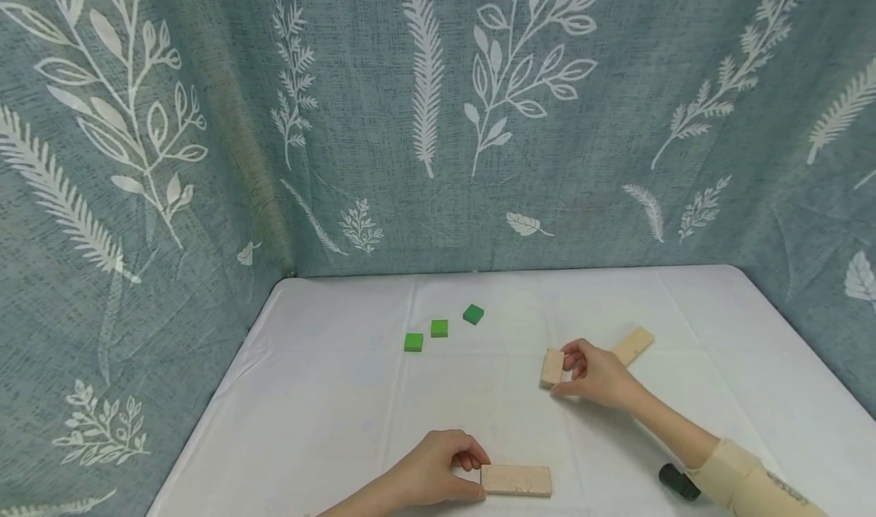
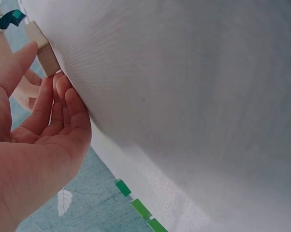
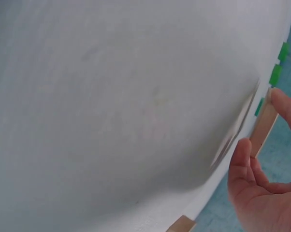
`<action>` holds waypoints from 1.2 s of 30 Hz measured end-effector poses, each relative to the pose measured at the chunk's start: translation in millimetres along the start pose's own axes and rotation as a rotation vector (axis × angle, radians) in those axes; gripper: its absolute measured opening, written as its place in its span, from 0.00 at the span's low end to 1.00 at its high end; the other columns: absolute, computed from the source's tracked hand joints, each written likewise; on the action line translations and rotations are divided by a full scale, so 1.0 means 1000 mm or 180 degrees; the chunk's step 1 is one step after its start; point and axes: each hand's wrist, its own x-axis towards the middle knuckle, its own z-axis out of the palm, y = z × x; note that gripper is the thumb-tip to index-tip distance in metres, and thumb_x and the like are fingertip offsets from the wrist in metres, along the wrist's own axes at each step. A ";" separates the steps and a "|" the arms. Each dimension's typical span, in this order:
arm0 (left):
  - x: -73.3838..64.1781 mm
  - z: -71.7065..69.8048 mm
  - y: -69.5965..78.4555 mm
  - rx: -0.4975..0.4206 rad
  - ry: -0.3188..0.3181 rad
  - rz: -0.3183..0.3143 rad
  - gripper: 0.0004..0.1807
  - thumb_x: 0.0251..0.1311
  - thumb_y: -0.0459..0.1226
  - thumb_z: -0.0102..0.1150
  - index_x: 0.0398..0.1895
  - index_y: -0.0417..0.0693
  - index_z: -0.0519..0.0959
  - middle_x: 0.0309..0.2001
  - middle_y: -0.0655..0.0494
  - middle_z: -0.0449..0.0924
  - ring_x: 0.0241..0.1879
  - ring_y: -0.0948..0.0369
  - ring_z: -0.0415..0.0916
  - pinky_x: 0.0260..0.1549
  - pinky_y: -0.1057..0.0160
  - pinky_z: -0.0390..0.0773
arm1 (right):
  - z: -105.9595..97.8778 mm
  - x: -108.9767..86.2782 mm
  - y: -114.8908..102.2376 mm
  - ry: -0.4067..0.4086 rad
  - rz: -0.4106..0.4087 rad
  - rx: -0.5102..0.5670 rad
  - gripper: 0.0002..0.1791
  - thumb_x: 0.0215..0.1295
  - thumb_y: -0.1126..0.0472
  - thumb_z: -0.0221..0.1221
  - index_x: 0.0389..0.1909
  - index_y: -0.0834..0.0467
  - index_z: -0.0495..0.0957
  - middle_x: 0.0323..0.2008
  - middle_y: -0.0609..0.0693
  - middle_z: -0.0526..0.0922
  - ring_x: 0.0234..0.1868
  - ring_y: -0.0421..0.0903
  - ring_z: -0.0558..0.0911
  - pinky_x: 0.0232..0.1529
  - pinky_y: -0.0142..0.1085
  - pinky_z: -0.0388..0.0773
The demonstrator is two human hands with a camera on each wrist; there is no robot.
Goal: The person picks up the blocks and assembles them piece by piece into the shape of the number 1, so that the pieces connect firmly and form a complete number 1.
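Observation:
My left hand [image 1: 441, 467] pinches the left end of a pale wooden block [image 1: 516, 480] lying lengthwise near the front of the table. The left wrist view shows that block [image 2: 49, 60] end-on, with the thumb on one side and curled fingertips at the other. Farther back and to the right, my right hand [image 1: 601, 376] holds a second wooden block [image 1: 553, 368] between thumb and fingers. From the right wrist, this block [image 3: 264, 126] appears edge-on, thumb at one end and fingertips at the other. Just behind the right hand lies a third wooden block [image 1: 635, 345], partly hidden by it.
Two light green squares [image 1: 414, 342] and a darker green square [image 1: 474, 314] form a slanting row toward the back of the white table [image 1: 322, 395]. A small dark object [image 1: 679, 482] is beside the right sleeve. Patterned blue-green cloth [image 1: 383, 122] encloses the back and sides.

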 end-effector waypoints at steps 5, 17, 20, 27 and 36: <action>0.000 0.000 0.000 0.0010 0.0002 0.0001 0.14 0.49 0.36 0.75 0.39 0.46 0.83 0.31 0.69 0.75 0.33 0.73 0.70 0.38 0.72 0.74 | 0.003 -0.003 -0.004 -0.0056 0.0014 0.0028 0.34 0.48 0.54 0.75 0.50 0.68 0.72 0.34 0.47 0.77 0.31 0.37 0.75 0.31 0.31 0.74; -0.001 0.000 0.000 -0.0004 0.0011 0.0038 0.14 0.48 0.35 0.75 0.38 0.45 0.83 0.31 0.68 0.75 0.32 0.73 0.71 0.38 0.72 0.74 | 0.012 -0.008 -0.014 -0.0213 0.0039 0.0209 0.33 0.48 0.56 0.75 0.51 0.67 0.71 0.35 0.47 0.77 0.31 0.37 0.75 0.32 0.30 0.75; 0.000 0.001 -0.001 0.0025 0.0015 0.0019 0.14 0.48 0.36 0.75 0.38 0.46 0.83 0.31 0.69 0.75 0.32 0.73 0.71 0.38 0.72 0.74 | 0.014 -0.010 -0.016 -0.0249 0.0022 0.0280 0.34 0.48 0.57 0.75 0.51 0.68 0.71 0.35 0.48 0.77 0.31 0.38 0.75 0.32 0.30 0.75; 0.000 0.001 -0.001 0.0028 0.0026 0.0032 0.13 0.48 0.35 0.75 0.38 0.46 0.83 0.31 0.69 0.75 0.32 0.73 0.71 0.38 0.72 0.74 | 0.018 -0.014 -0.023 -0.0354 -0.0031 0.0407 0.34 0.49 0.57 0.75 0.52 0.68 0.71 0.36 0.49 0.77 0.32 0.38 0.75 0.34 0.30 0.76; 0.001 0.000 0.000 0.0010 0.0011 -0.0033 0.14 0.48 0.36 0.75 0.38 0.46 0.83 0.31 0.68 0.75 0.32 0.73 0.70 0.38 0.72 0.73 | 0.022 -0.015 -0.026 -0.0453 -0.0069 0.0430 0.33 0.48 0.56 0.75 0.51 0.67 0.71 0.36 0.49 0.77 0.33 0.39 0.76 0.35 0.30 0.77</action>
